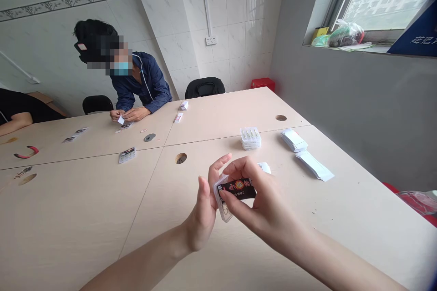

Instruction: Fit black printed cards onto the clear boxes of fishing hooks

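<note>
A small clear plastic box (225, 213) is tilted up in front of me, with thin curved pieces showing through its lower part. My left hand (201, 209) supports it from the left and behind, thumb raised off it. Between the thumb and fingers of my right hand (261, 200) is a black printed card (241, 186) with an orange burst and characters, lying over the front of the box. My right fingertips partly cover the card and the upper edge of the box. Just behind my right hand, a white item (264, 168) is mostly hidden.
Farther back is a stack of clear boxes (251, 138). Two piles of white cards (314, 166) lie to the right. Across the table (170, 236), a masked person (143, 77) handles a small white paper. Cable holes (180, 158) and another boxed pack (127, 155) are to the left.
</note>
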`<state>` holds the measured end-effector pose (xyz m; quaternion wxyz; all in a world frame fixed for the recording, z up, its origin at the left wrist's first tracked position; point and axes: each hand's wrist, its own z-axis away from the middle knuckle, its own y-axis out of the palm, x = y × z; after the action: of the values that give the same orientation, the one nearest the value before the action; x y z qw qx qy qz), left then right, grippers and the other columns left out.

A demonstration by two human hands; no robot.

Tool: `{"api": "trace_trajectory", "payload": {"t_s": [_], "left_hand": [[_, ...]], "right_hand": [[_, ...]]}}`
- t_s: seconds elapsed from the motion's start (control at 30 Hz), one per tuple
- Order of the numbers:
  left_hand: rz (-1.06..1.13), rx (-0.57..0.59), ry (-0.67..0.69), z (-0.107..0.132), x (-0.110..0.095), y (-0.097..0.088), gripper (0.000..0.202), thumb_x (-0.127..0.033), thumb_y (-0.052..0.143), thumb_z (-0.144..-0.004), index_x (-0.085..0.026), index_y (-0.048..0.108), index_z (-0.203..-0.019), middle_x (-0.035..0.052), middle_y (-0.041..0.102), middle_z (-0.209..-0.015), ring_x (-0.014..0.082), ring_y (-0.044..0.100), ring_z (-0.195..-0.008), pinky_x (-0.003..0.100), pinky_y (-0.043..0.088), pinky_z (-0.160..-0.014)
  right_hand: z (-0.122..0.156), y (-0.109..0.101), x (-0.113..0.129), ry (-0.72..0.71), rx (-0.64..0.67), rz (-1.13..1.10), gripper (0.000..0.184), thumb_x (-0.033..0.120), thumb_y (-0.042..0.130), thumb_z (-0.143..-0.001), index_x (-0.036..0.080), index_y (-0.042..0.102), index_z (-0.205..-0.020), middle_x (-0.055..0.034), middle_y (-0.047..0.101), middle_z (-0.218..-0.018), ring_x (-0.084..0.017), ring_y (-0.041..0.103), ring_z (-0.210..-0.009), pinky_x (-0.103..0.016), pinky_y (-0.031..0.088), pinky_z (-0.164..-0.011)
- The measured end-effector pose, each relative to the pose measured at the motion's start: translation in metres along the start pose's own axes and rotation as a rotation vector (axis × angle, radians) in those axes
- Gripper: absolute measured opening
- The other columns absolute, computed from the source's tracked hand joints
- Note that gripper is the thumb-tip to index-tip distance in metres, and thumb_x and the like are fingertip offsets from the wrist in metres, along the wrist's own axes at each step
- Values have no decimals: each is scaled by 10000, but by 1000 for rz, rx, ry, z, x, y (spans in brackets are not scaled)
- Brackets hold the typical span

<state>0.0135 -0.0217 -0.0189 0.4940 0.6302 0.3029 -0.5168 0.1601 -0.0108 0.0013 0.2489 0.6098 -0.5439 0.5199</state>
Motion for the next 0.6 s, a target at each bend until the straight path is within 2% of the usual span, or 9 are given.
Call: {"api": "trace_trajectory", "payload": {"t_s": [0.27,0.43,0.6], "left_hand": [[-8,4,-5,1,-1,0,748,-742,120,-868,-332,259,-1478,55,478,-1460,264,419,-1339,453,271,-1123],[-8,-17,-4,0,0,-1,766,-756,152,-858,-328,278,-1480,69,556,-1382,269,470,-1295,463,316,-1096],[-7,-18,-3,0,1,-1,762,-750,148,-862,-324,280,-1481,65,544,-1394,276,433,-1328,461,301,-1108]], "right_hand": [[0,0,0,10,5,1,233,70,558,-840,255,481,-959,21,650,-918,-139,672,-777,-259,535,-629],[0,0,1,2,2,-2,223,74,552,-841,254,483,-954,16,653,-905,-145,674,-755,-263,530,-609],[0,-1,0,7,10,2,228,78,549,-847,261,482,-966,29,649,-915,-137,668,-753,-255,516,-585]]}}
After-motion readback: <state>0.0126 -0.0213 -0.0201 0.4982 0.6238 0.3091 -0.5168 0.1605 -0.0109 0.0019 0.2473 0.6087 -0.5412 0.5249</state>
